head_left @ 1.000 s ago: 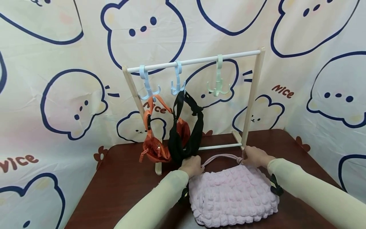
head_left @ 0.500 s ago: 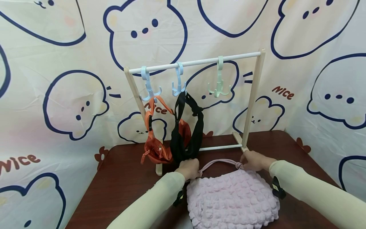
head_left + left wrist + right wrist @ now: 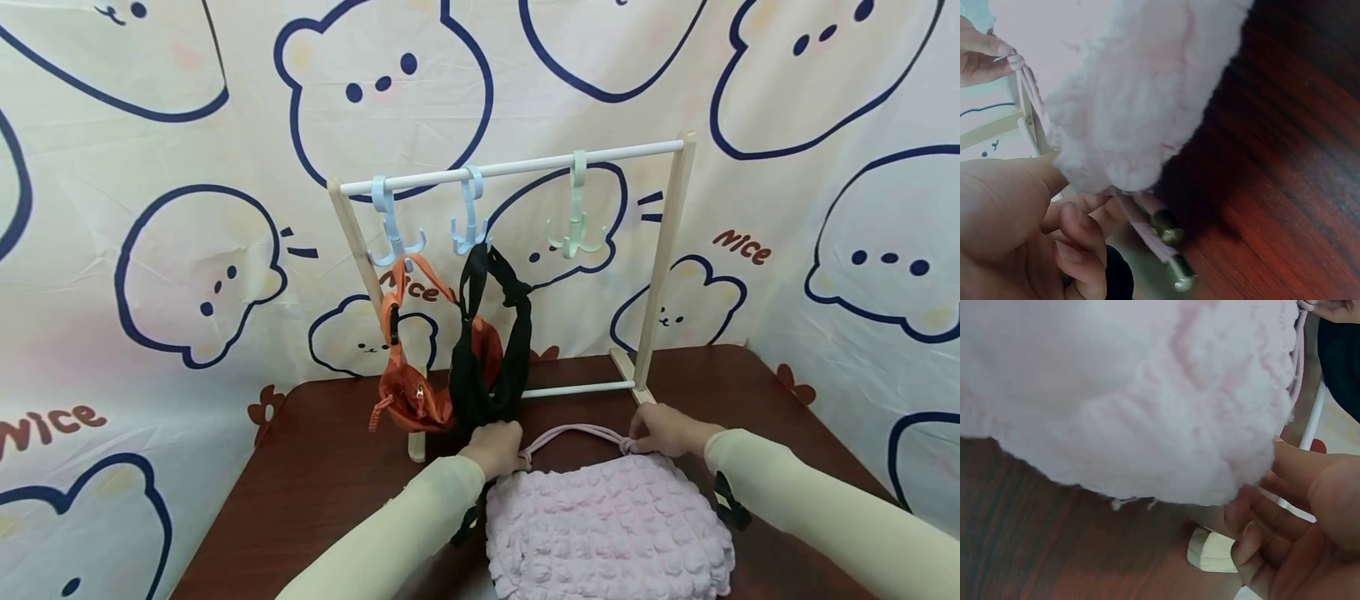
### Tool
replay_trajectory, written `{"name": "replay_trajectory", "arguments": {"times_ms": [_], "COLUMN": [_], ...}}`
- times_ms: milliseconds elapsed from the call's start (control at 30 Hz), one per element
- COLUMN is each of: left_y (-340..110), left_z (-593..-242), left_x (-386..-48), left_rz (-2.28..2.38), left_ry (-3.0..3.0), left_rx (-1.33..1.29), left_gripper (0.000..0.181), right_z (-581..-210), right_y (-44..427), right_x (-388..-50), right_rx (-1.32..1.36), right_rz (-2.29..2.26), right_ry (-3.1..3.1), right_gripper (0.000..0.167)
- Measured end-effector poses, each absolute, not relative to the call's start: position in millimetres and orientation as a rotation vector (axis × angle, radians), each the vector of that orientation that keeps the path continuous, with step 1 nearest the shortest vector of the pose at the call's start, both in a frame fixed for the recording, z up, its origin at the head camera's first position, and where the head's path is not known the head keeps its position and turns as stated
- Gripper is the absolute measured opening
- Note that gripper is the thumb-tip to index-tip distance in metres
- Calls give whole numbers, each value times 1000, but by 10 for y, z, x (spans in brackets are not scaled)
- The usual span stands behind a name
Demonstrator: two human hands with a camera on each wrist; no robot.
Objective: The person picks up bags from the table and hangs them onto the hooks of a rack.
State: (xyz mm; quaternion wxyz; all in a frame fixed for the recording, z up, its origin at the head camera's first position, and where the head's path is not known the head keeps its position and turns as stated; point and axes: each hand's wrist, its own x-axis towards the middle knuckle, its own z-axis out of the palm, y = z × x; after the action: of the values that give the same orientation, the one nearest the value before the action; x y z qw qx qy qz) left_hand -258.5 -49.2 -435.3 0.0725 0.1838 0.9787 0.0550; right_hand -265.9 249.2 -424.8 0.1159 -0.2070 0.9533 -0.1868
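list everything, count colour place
backdrop: count unclear, cream, behind
table: 1, reddish-brown, underneath
rack: 1, white and tan, on table
hooks: 2 light blue, 1 pale green, on rack
orange bag: 1, orange, left blue hook
black bag: 1, black, other blue hook
pink bag: 1, pink, foreground
cord handle: 1, pink, pink bag's top
cord tips: 2, brassy, pink bag's corner
sleeves: 2, cream, foreground
wrist devices: 2, black, on sleeves
left hand: 1, pinching pink bag's left corner
right hand: 1, pinching pink bag's right corner
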Motion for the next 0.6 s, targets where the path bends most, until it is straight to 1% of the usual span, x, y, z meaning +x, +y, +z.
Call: {"name": "replay_trajectory", "arguments": {"times_ms": [267, 600], "left_y": [-517, -548], "left_z": [-4393, -4468], "left_x": [-2573, -2578], "left_rz": [141, 112], "left_ry": [2974, 2993], "left_rx": [566, 566], "left_gripper": [35, 41], "right_z": [-4348, -4359], "right_y": [2517, 2537], "right_x": [-2660, -2662], "right_rx": [-671, -754], "right_rz": [-558, -584], "right_ry": [2821, 2827], "right_gripper": [5, 4]}}
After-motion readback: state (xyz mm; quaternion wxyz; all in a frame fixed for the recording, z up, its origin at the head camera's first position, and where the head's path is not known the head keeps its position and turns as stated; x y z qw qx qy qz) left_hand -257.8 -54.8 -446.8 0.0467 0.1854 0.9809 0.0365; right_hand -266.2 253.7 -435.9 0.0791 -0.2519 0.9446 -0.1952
